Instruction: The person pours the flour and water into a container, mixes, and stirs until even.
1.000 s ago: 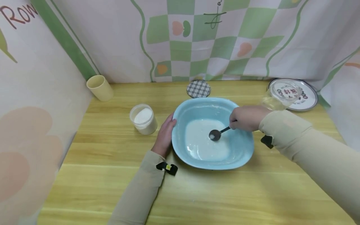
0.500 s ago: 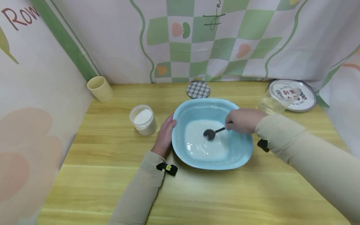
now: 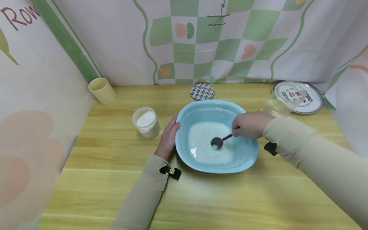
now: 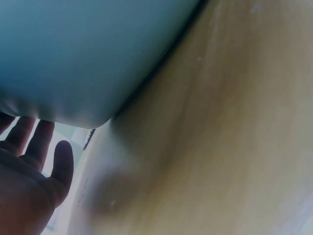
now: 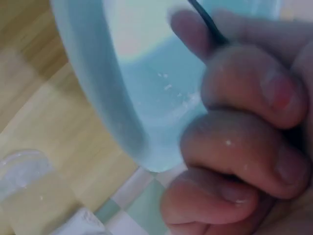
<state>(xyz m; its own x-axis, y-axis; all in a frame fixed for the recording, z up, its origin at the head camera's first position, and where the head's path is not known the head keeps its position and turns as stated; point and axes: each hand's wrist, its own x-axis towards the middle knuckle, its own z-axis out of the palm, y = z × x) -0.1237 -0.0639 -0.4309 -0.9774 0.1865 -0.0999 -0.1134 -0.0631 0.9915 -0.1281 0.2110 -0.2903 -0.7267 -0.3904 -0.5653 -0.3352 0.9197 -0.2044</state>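
Note:
A light blue basin (image 3: 184,156) with milky white liquid (image 3: 204,135) inside stands on the wooden table. My left hand (image 3: 168,140) holds its left side, thumb at the rim and fingers along the outer wall. In the left wrist view the fingers (image 4: 41,139) reach up to the basin's underside, the little finger standing apart. My right hand (image 3: 248,124), over the basin's right side, grips the handle of a dark spoon (image 3: 217,142). Its bowl is at the liquid, with some white in it. In the right wrist view the fingers curl round the dark handle (image 5: 208,19).
Left of the basin stands a clear jar (image 3: 147,123) of white powder. A pale yellow cup (image 3: 102,91) is at the back left, a plaid coaster (image 3: 202,91) behind the basin. Back right, a transparent container (image 3: 277,103) overlaps a patterned plate (image 3: 314,100). Printed cloth (image 3: 115,38) hangs behind the table.
The spoon has swung left through the liquid, then back toward the near side of the basin, with my right hand shifting slightly along. My left hand and the basin have stayed put.

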